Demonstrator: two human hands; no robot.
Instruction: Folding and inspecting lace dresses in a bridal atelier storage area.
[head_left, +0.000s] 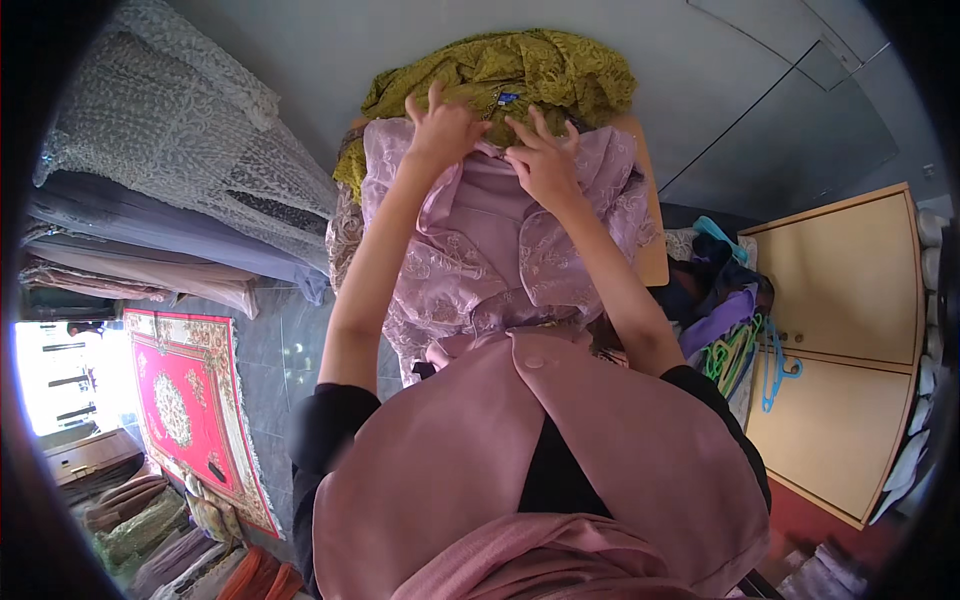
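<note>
A pink dress (491, 202) with floral embroidery lies spread before me, its neckline at the far side. My left hand (446, 133) is at the left of this neckline, thumb and index finger at the edge and other fingers raised. Across from it, my right hand (546, 161) pinches the neckline's right edge between thumb and finger. Beyond both hands an olive-green lace garment (502, 64) is bunched up, with a small blue label (508, 98) at its neck. The pink dress covers most of the wooden tabletop (649, 225).
Grey lace and pale garments (172, 112) hang at the left. Right of the table lie dark and purple cloths (716, 292) and green plastic hangers (731, 352), beside a wooden cabinet (836, 277). A red patterned rug (191, 405) covers part of the tiled floor (281, 375).
</note>
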